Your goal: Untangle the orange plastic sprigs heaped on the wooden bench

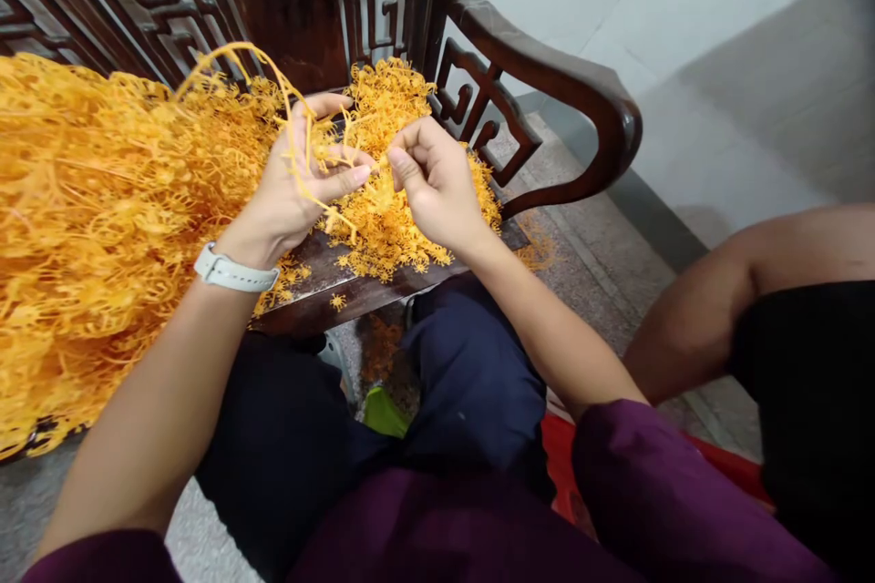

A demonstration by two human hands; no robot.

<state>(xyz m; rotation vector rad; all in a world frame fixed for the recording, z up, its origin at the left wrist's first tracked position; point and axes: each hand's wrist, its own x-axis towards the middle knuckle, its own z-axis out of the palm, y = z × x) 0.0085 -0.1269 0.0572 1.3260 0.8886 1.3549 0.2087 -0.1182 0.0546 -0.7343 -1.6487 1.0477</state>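
My left hand [293, 178], with a pale watch strap [236, 271] at the wrist, holds a thin orange plastic branch [239, 46] that arcs over the hand and bears small flower-like pieces. Close beside it, my right hand [443, 187] is closed in a pinch at an orange bit near the left fingertips; its exact shape is hidden by the fingers. Beneath both hands, a heap of loose orange spiky flower-like pieces [383, 250] lies on the dark wooden bench seat [307, 317]. A large mass of orange branches [102, 228] fills the left side.
The carved bench back [280, 0] rises behind the heap, and a curved wooden armrest [547, 55] bounds it on the right. Another person's bent limb [711, 319] is at far right. Something red [561, 465] and something green [384, 412] show lower down.
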